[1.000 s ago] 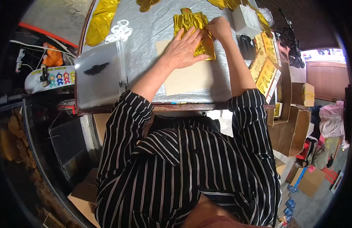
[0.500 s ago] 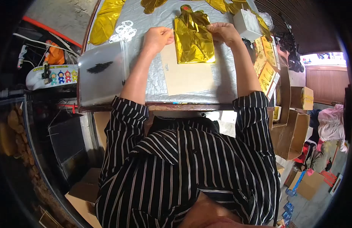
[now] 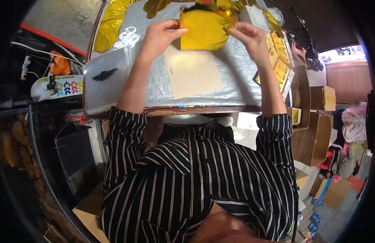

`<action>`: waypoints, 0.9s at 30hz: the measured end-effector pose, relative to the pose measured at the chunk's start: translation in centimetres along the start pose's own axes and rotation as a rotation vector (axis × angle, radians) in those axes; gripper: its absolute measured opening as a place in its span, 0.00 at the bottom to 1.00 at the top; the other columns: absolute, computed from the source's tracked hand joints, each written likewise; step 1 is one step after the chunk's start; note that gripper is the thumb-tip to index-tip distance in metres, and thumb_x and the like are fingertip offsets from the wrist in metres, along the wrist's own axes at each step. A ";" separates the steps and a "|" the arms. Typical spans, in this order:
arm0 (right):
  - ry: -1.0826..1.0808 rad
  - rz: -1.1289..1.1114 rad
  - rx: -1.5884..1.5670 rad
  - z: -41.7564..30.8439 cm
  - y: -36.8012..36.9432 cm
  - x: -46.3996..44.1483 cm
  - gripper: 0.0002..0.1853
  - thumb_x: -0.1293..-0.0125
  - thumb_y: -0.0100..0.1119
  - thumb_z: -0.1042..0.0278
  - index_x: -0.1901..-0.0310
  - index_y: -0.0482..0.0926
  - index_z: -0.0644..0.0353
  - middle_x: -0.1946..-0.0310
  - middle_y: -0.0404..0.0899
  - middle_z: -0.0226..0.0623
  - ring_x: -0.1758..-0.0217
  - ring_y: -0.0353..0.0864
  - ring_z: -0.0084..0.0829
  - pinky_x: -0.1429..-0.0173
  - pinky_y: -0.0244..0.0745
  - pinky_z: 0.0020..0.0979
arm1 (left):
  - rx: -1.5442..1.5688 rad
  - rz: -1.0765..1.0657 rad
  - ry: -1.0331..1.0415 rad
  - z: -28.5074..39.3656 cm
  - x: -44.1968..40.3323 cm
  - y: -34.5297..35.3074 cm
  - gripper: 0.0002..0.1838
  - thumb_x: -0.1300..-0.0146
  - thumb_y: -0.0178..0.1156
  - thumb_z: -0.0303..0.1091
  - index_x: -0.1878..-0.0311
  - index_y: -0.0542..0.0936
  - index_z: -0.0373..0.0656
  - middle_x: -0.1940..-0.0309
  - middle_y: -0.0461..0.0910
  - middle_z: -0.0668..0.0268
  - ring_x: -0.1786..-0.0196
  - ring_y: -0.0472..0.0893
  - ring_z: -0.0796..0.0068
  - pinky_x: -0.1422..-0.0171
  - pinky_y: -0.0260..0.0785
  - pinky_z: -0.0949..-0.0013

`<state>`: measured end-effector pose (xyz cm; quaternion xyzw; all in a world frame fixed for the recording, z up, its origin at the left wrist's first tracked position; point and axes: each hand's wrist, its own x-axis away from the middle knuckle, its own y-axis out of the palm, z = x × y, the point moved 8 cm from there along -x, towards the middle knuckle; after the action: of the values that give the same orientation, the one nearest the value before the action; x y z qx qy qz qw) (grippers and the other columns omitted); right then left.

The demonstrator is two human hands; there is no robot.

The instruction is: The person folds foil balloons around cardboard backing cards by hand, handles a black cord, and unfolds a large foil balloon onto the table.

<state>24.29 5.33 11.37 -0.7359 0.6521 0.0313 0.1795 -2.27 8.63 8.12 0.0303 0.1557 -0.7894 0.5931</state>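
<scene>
My left hand (image 3: 160,39) pinches the left edge of a folded gold foil balloon (image 3: 201,32), thumb in front. On the opposite side, my right hand (image 3: 252,39) grips its right edge between thumb and fingers. The foil is raised above the table and stretched between both hands, its lower part smooth and its upper end dark and blurred. Below it, a plain beige card (image 3: 194,77) lies on the silvery table cover (image 3: 155,87).
White plastic rings (image 3: 127,38) lie in a pile at the left, near clear plastic bags (image 3: 98,87) topped with thin black pieces (image 3: 104,74). More gold foil (image 3: 108,30) lies at the back left. Printed yellow cards (image 3: 281,69) and a white box (image 3: 257,18) are at the right.
Both hands have lifted the gold foil balloon off the card and tilted it, so a smooth face now shows. My right hand has shifted to the right and the card has become more exposed.
</scene>
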 end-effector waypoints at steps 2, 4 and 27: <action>-0.180 -0.041 0.269 -0.5 0.5 2.2 0.11 0.35 0.72 0.69 0.54 0.87 0.65 0.55 0.89 0.34 0.51 0.85 0.23 0.42 0.79 0.28 | -0.160 0.020 0.130 2.0 2.0 -0.2 0.12 0.36 0.68 0.23 0.49 0.87 0.39 0.58 0.88 0.68 0.57 0.85 0.80 0.50 0.76 0.76; -0.396 -0.157 0.375 -1.3 2.7 4.4 0.10 0.39 0.71 0.74 0.56 0.86 0.63 0.53 0.89 0.37 0.48 0.87 0.34 0.42 0.79 0.33 | -0.348 -0.003 0.444 2.3 3.7 0.0 0.16 0.42 0.65 0.17 0.51 0.87 0.40 0.53 0.87 0.63 0.49 0.86 0.68 0.42 0.77 0.70; -0.641 -0.251 0.713 1.7 7.3 10.9 0.19 0.54 0.71 0.81 0.57 0.82 0.62 0.58 0.84 0.37 0.51 0.86 0.43 0.47 0.83 0.38 | -0.891 -0.234 0.740 0.4 10.2 4.0 0.14 0.46 0.66 0.26 0.55 0.85 0.45 0.55 0.86 0.68 0.50 0.85 0.69 0.47 0.79 0.68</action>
<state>19.15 -5.11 5.14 -0.6548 0.4406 0.0094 0.6139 -1.48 -1.89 5.28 0.0341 0.6711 -0.6451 0.3637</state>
